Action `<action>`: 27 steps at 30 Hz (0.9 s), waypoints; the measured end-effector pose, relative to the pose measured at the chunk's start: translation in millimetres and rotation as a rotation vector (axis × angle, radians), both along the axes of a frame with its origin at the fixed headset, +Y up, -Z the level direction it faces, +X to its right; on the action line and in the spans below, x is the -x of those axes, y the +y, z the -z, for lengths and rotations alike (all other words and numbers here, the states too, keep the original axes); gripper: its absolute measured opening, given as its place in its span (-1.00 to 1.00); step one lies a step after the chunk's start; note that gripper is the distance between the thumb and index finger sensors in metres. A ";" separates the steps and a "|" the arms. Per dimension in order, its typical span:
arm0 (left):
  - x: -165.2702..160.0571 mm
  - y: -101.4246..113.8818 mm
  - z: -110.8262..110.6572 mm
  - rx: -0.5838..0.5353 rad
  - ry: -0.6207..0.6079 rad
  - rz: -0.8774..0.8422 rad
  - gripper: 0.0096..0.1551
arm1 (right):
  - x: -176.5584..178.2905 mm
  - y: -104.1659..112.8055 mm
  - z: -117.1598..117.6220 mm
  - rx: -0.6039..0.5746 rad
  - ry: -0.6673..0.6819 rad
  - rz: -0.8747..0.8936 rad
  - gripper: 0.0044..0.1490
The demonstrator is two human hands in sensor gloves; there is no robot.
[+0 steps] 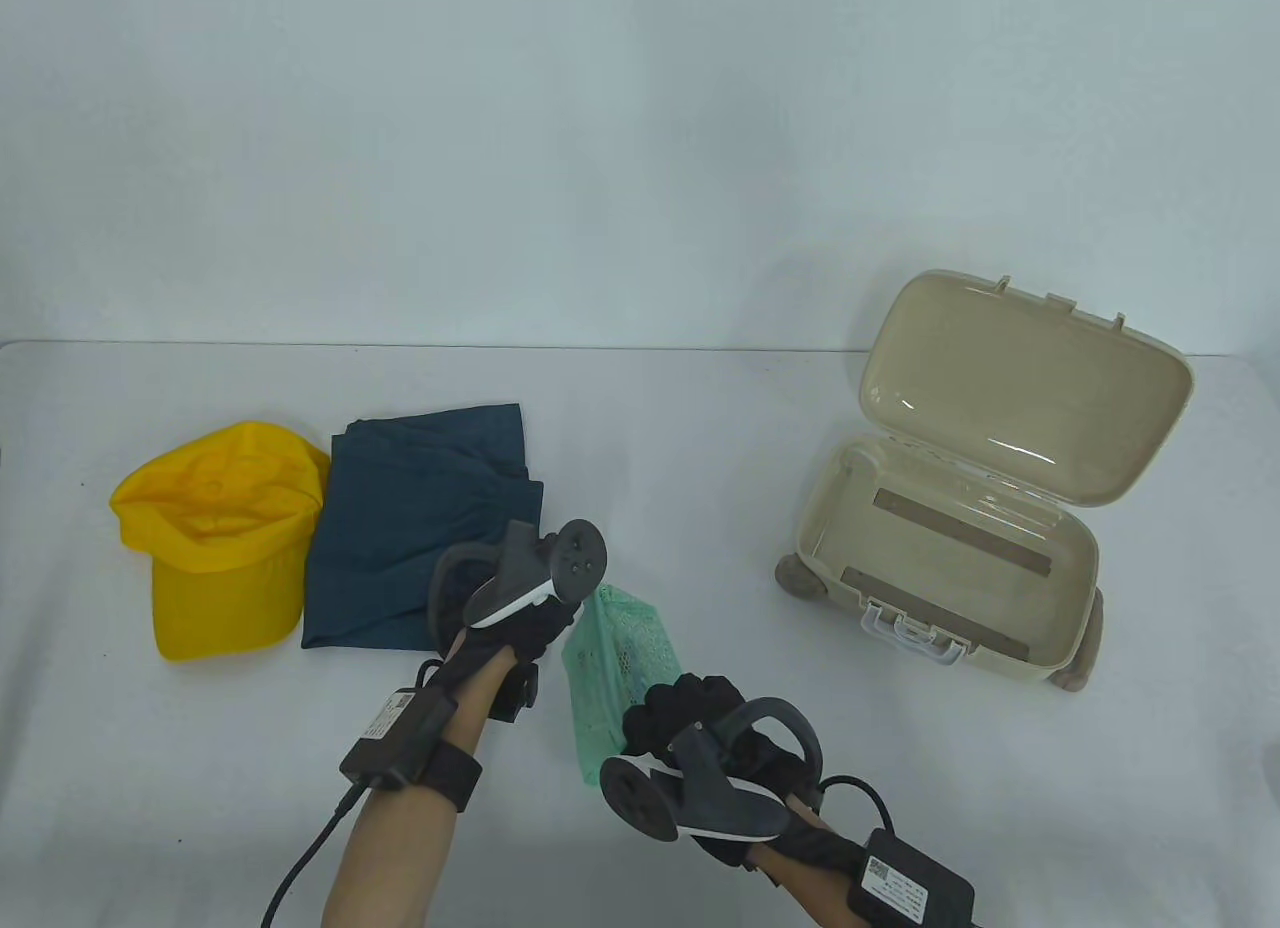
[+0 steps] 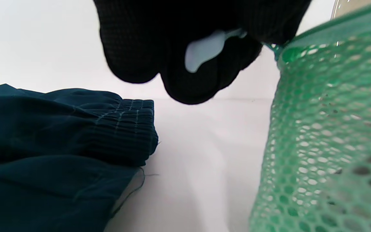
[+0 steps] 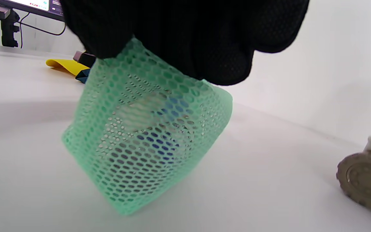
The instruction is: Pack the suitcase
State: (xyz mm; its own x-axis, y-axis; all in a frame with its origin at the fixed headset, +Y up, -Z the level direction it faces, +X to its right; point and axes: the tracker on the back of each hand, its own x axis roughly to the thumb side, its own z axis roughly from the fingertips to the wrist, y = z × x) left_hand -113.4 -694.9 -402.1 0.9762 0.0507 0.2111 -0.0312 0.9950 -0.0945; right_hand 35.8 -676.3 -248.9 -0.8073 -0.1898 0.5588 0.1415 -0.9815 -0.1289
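A green mesh pouch [image 1: 612,668] with something blue and grey inside is held between both hands at the table's front middle. My left hand [image 1: 553,628] pinches its upper corner; in the left wrist view the curled fingers [image 2: 188,80] meet the mesh pouch [image 2: 327,135] at its top edge. My right hand [image 1: 662,716] grips its lower right side; in the right wrist view the hand [image 3: 188,54] clasps the pouch [image 3: 147,138] from above, its low corner near the table. The beige suitcase [image 1: 950,568] stands open at the right, lid [image 1: 1030,388] raised, inside bare.
A folded dark blue garment [image 1: 420,528] lies left of my left hand and also shows in the left wrist view [image 2: 60,154]. A yellow cap [image 1: 220,538] lies beside it at the far left. A suitcase wheel [image 3: 362,183] shows in the right wrist view.
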 end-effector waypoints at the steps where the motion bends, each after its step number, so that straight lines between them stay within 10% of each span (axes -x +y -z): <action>1: 2.5 3.4 -2.4 0.011 -0.012 0.007 -0.54 | -0.9 0.6 1.3 0.007 -0.007 0.006 -0.47; 13: 70.2 59.9 -92.1 -0.156 -0.053 -0.261 -0.13 | -10.4 0.6 12.9 0.164 -0.031 0.103 -0.35; 27: 111.6 29.9 -114.9 -0.099 -0.026 -0.257 0.03 | 4.4 23.9 27.5 0.126 -0.099 0.179 -0.18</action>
State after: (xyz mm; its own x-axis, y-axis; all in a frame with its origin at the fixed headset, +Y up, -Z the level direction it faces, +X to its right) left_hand -224.9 -664.9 -287.1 0.9282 0.2736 0.2520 -0.2824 0.9593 -0.0015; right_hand 31.4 -652.5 -276.4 -0.8736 0.0278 0.4858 -0.0306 -0.9995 0.0023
